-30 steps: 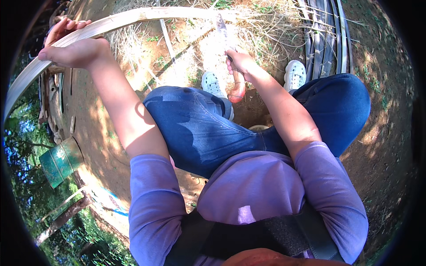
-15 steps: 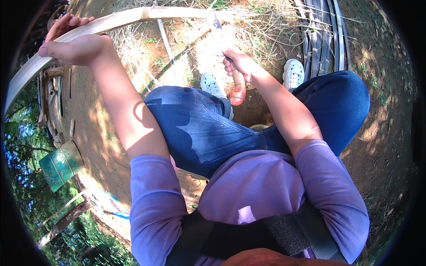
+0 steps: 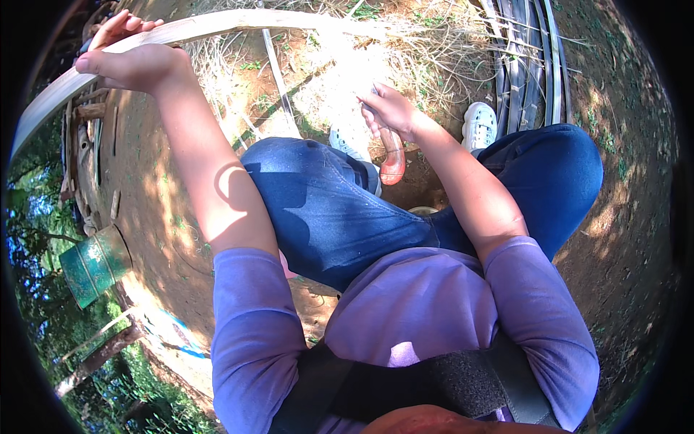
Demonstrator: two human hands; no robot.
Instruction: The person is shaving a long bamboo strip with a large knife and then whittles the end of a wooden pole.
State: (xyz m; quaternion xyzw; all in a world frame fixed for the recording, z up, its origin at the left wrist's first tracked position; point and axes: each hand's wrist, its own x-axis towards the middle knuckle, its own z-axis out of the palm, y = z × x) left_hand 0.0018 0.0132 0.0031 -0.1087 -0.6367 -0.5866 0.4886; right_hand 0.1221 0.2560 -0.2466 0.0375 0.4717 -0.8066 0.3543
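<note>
Harsh sun, dappled shade, glare, fisheye bending

I see one head-worn fisheye view, looking steeply down, close over my lap (image 3: 340, 217) and the dirt ground (image 3: 166, 217).

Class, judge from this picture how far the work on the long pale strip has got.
Done: dark finished strips lie stacked by the shoe. In hand: the left hand holds the long pale strip; the right hand grips a knife handle, its blade lost in glare. How much of the strip remains cannot be told.
</note>
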